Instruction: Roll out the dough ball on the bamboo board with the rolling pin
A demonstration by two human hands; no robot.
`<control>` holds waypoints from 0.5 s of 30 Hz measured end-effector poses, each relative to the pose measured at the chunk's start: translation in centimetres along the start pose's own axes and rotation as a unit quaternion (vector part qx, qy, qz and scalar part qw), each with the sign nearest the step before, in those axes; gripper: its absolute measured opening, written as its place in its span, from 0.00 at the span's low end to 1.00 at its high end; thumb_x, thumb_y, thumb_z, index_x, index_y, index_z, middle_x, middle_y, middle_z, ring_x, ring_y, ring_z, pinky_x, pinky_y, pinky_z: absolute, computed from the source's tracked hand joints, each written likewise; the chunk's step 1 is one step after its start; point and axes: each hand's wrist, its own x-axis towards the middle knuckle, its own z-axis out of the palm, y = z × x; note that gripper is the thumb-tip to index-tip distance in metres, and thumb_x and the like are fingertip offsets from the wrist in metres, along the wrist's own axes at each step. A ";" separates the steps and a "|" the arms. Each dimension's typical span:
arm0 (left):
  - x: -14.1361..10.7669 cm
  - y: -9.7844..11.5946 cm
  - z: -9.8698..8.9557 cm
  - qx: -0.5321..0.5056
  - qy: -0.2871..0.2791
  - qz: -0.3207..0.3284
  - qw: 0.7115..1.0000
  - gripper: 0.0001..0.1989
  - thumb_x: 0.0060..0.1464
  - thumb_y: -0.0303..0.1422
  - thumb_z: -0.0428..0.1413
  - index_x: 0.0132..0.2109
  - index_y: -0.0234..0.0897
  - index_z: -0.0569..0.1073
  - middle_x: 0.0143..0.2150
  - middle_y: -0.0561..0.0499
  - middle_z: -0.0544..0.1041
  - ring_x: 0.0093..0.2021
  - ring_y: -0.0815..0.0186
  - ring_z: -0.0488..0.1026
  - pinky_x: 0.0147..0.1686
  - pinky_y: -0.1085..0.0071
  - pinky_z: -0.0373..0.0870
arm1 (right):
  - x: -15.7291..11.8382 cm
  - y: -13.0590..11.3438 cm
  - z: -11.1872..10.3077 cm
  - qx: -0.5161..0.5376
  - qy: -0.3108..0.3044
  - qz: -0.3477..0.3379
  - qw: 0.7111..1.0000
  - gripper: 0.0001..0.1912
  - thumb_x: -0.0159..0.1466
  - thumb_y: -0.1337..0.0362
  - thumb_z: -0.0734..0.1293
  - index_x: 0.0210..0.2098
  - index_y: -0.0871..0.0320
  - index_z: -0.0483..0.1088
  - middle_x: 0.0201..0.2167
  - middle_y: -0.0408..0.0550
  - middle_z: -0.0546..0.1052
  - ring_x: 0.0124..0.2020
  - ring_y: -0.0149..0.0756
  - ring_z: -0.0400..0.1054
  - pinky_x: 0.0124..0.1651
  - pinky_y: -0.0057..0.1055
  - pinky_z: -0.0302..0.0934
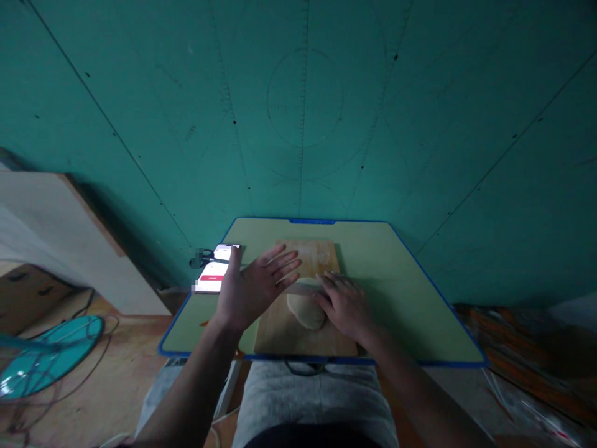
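Note:
A pale, rounded lump of dough (306,313) rests on a wooden board (275,339). Across its far side lies a pale, narrow bar (302,289), whose exact kind I cannot make out in the dim light. My right hand (346,303) is closed around the bar's right end, fingers beyond it and thumb on the near side, close to the dough. My left hand (256,283) is raised above the board's left edge, palm turned up and fingers spread, with nothing in it. It hides part of the board and perhaps the bar's left end.
The board is on a pale green table (396,298) with a blue rim. A lit phone (212,281) and dark-handled scissors (204,257) lie at its left. Behind stands a green wall (298,112). A turquoise round seat (69,348) and cables are on the floor at left.

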 end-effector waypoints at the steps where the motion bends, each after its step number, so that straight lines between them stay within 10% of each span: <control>1: 0.0 0.0 0.1 0.013 0.000 0.005 1.000 0.41 0.59 0.63 0.34 0.49 0.36 0.77 0.56 0.38 0.77 0.58 0.50 0.72 0.57 0.51 0.68 | 0.0 0.0 0.0 0.002 0.002 -0.001 1.000 0.24 0.71 0.56 0.59 0.62 0.58 0.66 0.61 0.57 0.70 0.61 0.47 0.64 0.62 0.46 0.58; 9: 1.1 -1.3 -0.1 0.182 0.043 0.031 0.982 0.49 0.57 0.63 0.27 0.61 0.28 0.68 0.62 0.32 0.71 0.62 0.48 0.69 0.60 0.50 0.66 | 0.4 0.2 -0.4 0.037 0.049 0.002 0.998 0.24 0.68 0.56 0.63 0.61 0.59 0.68 0.65 0.62 0.65 0.66 0.53 0.57 0.66 0.54 0.53; 15: 5.6 -5.6 1.3 0.234 0.133 0.139 0.953 0.36 0.64 0.51 0.32 0.58 0.31 0.70 0.62 0.36 0.71 0.63 0.53 0.67 0.64 0.51 0.60 | 2.8 -3.9 -0.4 0.216 0.179 0.034 0.959 0.25 0.74 0.62 0.48 0.64 0.66 0.62 0.63 0.59 0.68 0.66 0.35 0.58 0.62 0.37 0.61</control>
